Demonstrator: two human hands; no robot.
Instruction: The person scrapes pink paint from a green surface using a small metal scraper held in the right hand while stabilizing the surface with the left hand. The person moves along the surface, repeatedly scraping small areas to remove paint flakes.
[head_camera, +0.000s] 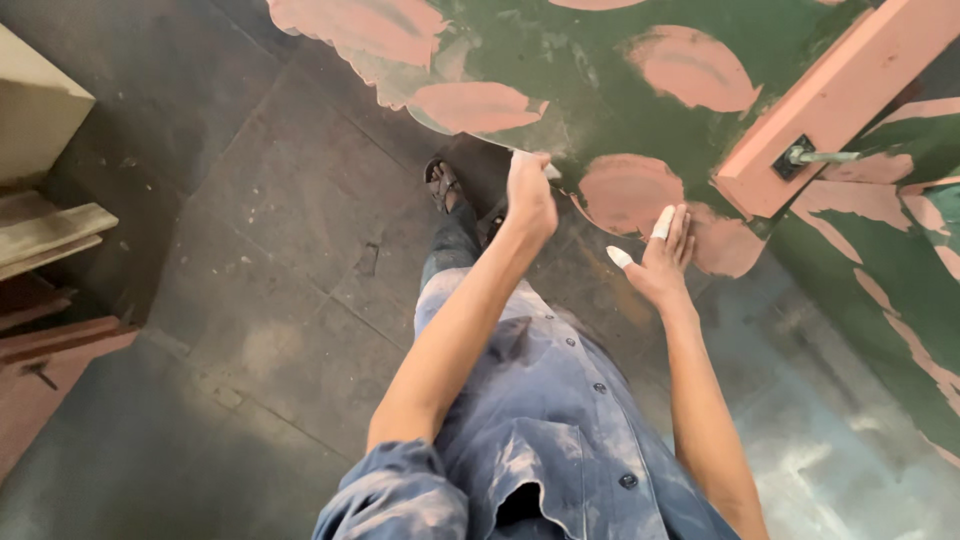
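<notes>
Left hand (530, 195) first: its grip is curled shut around a small pale object (548, 170), most of it hidden inside the fist, only a light tip poking out at the hand's 2 o'clock. What the object is cannot be told from here. That tip sits right at the lower edge of the green painted metal panel (560, 60), close by a pink filler patch (625, 190) at 3 o'clock from the fist.

Right hand (662, 258) now: grip open, fingers spread and laid flat on the panel, resting on the pink filler patch beside it. Two of its fingers (663, 222) wear white wrapping at the tips, one pointing up toward 12 o'clock, the other out toward 9 o'clock. Nothing is held in it.

Out from the hands: more pink patches dot the green panel, a wide oval one (475, 105) at 11 o'clock from the left fist. At 2 o'clock from the right hand a pink-primed beam (840, 95) crosses the panel, a metal bolt (825, 157) jutting from its end.

Down below, the dusty blue work shirt (550, 420), a sandalled foot (443, 185) at 9 o'clock from the left hand, on a dark concrete floor (250, 250). Wooden planks (50, 230) lie at the far 9 o'clock edge.
</notes>
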